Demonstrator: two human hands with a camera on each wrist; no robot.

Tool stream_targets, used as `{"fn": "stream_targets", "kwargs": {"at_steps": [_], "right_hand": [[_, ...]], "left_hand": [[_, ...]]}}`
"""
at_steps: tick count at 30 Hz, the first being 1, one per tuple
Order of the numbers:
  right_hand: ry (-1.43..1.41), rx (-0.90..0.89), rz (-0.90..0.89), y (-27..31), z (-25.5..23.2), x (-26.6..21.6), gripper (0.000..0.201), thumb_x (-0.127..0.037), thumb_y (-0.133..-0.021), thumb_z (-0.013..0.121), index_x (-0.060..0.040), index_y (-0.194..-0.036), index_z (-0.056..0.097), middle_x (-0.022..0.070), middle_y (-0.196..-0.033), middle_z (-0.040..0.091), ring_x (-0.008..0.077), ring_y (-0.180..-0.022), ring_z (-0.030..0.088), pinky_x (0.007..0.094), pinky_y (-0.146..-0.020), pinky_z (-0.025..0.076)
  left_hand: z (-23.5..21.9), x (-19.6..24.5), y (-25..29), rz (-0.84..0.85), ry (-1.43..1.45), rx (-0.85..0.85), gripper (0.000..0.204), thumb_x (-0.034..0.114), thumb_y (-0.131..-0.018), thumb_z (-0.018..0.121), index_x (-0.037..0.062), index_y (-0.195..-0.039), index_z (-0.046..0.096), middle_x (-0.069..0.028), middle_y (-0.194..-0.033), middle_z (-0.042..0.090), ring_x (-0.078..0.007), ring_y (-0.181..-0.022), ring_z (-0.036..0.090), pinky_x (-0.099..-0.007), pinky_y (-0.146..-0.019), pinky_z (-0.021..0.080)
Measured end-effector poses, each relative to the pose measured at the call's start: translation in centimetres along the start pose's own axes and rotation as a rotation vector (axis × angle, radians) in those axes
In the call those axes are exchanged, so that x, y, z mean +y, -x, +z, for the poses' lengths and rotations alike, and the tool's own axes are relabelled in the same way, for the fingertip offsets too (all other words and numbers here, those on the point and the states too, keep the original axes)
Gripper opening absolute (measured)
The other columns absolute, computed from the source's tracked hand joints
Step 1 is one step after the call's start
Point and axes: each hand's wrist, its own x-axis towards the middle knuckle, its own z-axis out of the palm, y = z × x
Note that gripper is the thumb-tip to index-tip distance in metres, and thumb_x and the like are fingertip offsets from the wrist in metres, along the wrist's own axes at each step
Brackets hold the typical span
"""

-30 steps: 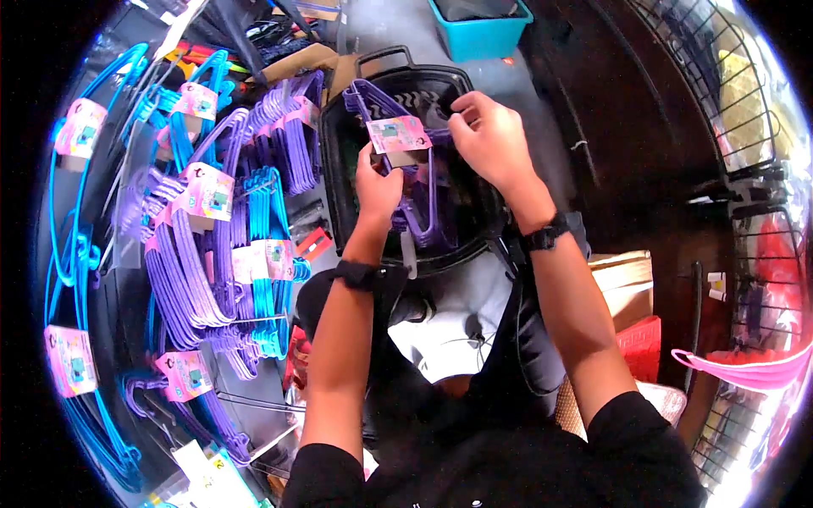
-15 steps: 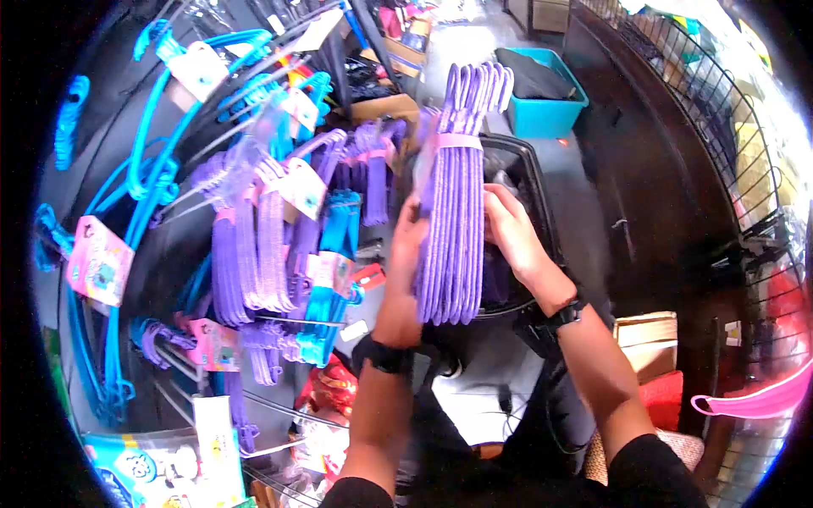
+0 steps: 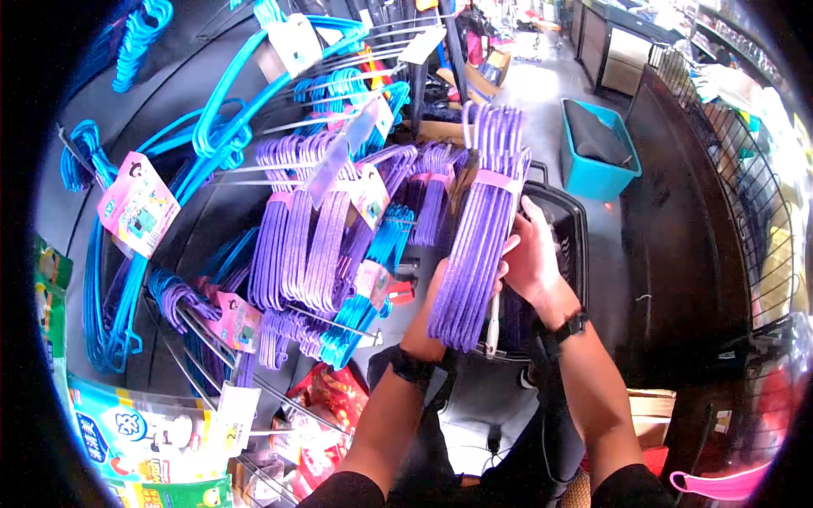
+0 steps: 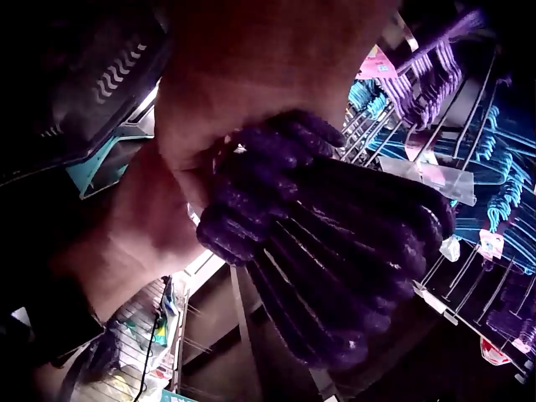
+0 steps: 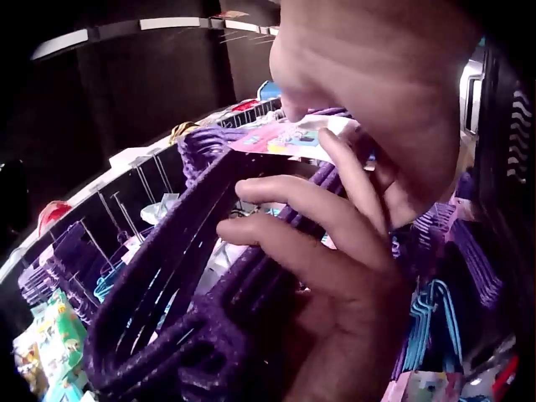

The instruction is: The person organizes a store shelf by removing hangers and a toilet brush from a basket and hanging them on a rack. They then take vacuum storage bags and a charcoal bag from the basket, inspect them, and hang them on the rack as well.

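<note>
A bundle of purple hangers (image 3: 478, 245) stands nearly upright, hooks at the top and a pink band round it. My left hand (image 3: 430, 309) grips it from the left and below; in the right wrist view, the left hand's fingers (image 5: 293, 222) curl over the hanger bars. Beside the bundle's right side is my right hand (image 3: 540, 267), fingers extended and partly hidden. The right wrist view has this hand (image 5: 377, 92) at the printed label (image 5: 293, 138). In the left wrist view, my left hand (image 4: 251, 75) covers part of the bundle (image 4: 335, 251).
Purple and blue hangers (image 3: 292, 245) hang on rack prongs at the left. Behind my right hand is a black basket (image 3: 580, 229); farther off stands a teal bin (image 3: 605, 182). Wire mesh (image 3: 775, 245) lines the right side, with a pink strap (image 3: 728, 484) lower down.
The bundle has turned from showing its label to showing its banded edge, and has risen over the basket. My view has swung left toward the rack. My right fingers have left the hanger's far side.
</note>
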Motion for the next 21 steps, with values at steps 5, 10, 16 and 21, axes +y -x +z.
{"fn": "stream_targets", "kwargs": {"at_steps": [5,10,16,21], "right_hand": [[-0.104,0.234,-0.049,-1.1,0.2,0.8,0.061,-0.063,-0.099,0.049,-0.0100,-0.127,0.060,0.0082,-0.103,0.073,0.0069,-0.053,0.062,0.0127,-0.034,0.039],[-0.074,0.063,-0.039,-0.9,-0.5,2.6,0.060,-0.058,-0.103,0.046,-0.0077,-0.134,0.057,0.0084,-0.112,0.071,0.0158,-0.082,0.071,0.0214,-0.048,0.054],[-0.043,0.044,0.044,-0.8,-1.9,3.6,0.060,-0.061,-0.103,0.043,-0.0088,-0.127,0.062,0.0085,-0.100,0.073,0.0194,-0.068,0.068,0.0224,-0.042,0.047],[-0.122,0.307,-0.226,-1.6,-1.6,3.0,0.050,-0.048,-0.105,0.050,-0.0094,-0.134,0.057,0.0085,-0.121,0.070,0.0228,-0.103,0.069,0.0411,-0.088,0.056]], "left_hand": [[0.1,-0.1,1.8,-0.059,0.293,-0.210,0.053,0.026,-0.105,0.051,-0.0035,-0.147,0.040,-0.0253,-0.164,0.020,-0.0292,-0.112,0.057,-0.0355,-0.096,0.055],[2.0,0.8,2.7,-0.092,-0.145,0.098,0.037,0.025,-0.102,0.054,0.0047,-0.134,0.054,-0.0219,-0.137,0.060,-0.0160,-0.084,0.062,-0.0228,-0.067,0.056],[-1.3,1.2,5.0,0.051,-0.537,0.061,0.039,0.022,-0.105,0.052,0.0040,-0.139,0.051,-0.0196,-0.130,0.065,-0.0185,-0.096,0.068,-0.0265,-0.079,0.057],[-3.4,3.8,0.3,-0.027,-0.426,0.152,0.063,0.050,-0.107,0.034,-0.0003,-0.139,0.054,-0.0195,-0.131,0.064,-0.0285,-0.112,0.066,-0.0399,-0.098,0.053]]}}
